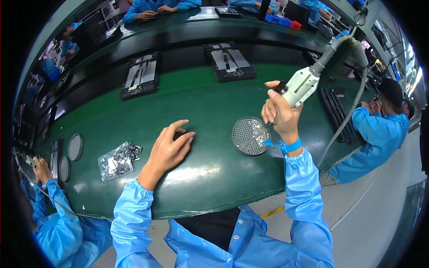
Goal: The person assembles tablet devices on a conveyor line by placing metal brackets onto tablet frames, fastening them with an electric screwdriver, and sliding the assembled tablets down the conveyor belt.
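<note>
My right hand is wrapped round a white electric screwdriver, which hangs from a spring-covered cord at the upper right. The tool tilts down toward a round dish of small silvery screws; its tip is hidden behind my fingers. A blue band circles my right wrist. Over the green tabletop, my left hand is open, fingers bent and apart, holding nothing. Left of it lies a clear plastic bag with small dark and metal parts spilling from its mouth.
Two opened flat black devices lie along the far side. Long black parts are stacked at right, beside a hanging grey cable. Round dishes stand at left. Co-workers in blue sit at left, right and across.
</note>
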Action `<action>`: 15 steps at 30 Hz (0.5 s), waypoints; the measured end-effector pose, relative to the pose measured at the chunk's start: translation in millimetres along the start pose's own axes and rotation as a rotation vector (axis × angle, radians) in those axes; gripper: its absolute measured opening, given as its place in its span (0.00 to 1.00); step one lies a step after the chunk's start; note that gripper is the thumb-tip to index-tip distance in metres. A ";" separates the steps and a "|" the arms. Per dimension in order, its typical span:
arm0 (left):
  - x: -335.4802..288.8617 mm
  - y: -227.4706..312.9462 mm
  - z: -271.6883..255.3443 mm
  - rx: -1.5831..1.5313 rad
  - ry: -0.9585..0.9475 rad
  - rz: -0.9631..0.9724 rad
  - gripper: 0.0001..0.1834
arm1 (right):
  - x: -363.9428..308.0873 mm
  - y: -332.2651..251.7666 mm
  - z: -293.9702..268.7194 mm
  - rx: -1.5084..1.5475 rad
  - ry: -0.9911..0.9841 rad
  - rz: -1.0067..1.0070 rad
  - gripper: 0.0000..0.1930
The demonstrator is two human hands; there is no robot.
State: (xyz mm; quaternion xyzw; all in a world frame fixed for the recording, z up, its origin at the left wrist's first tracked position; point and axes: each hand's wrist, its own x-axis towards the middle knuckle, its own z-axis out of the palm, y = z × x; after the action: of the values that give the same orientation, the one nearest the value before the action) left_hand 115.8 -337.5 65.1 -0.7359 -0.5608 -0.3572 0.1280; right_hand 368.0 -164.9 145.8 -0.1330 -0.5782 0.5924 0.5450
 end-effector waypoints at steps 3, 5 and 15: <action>2.7 0.9 0.9 -0.014 -0.015 0.005 0.11 | -3.1 3.3 19.9 -0.079 -0.045 0.020 0.08; 2.3 0.6 -1.9 -0.012 -0.032 0.005 0.13 | -4.0 7.4 36.9 -0.055 -0.087 0.049 0.08; 3.5 4.7 -8.1 -0.052 -0.017 0.022 0.11 | -17.7 12.6 86.8 -0.099 -0.208 0.154 0.08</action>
State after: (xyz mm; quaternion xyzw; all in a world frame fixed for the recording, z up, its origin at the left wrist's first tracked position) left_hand 117.4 -341.3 74.2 -0.7479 -0.5444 -0.3641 0.1082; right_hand 300.0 -222.6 152.7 -0.1414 -0.6484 0.6137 0.4278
